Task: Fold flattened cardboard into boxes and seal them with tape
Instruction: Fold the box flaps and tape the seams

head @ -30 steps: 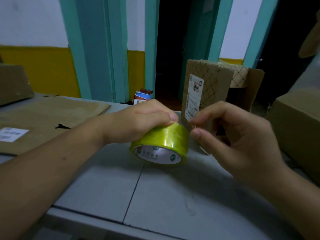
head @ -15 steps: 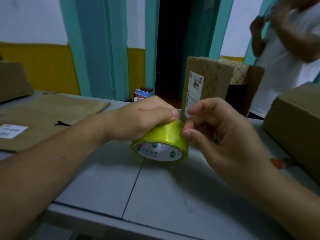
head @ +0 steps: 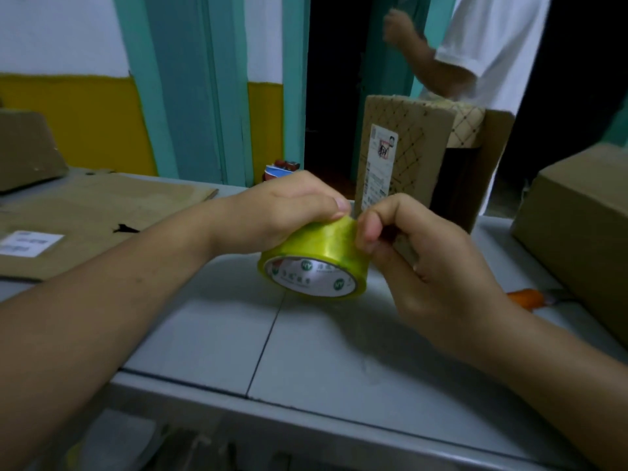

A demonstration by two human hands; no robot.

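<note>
A roll of yellowish clear tape (head: 319,253) with a white printed core is held just above the grey table (head: 306,351) at the centre. My left hand (head: 285,212) grips the roll from above, fingers curled over its top. My right hand (head: 418,253) has its curled fingertips pressed against the roll's right side, picking at the tape surface. A flattened cardboard sheet (head: 85,212) with a white label lies on the table to the left.
An upright patterned box (head: 404,154) with a shipping label stands behind the roll. A brown folded box (head: 577,226) sits at the right, an orange-handled tool (head: 530,297) beside it. A person in a white shirt (head: 482,45) stands behind the table. Another box (head: 27,147) sits far left.
My right hand has closed in on the roll and its fingertips now touch the tape. The person behind has come into view and moved left.
</note>
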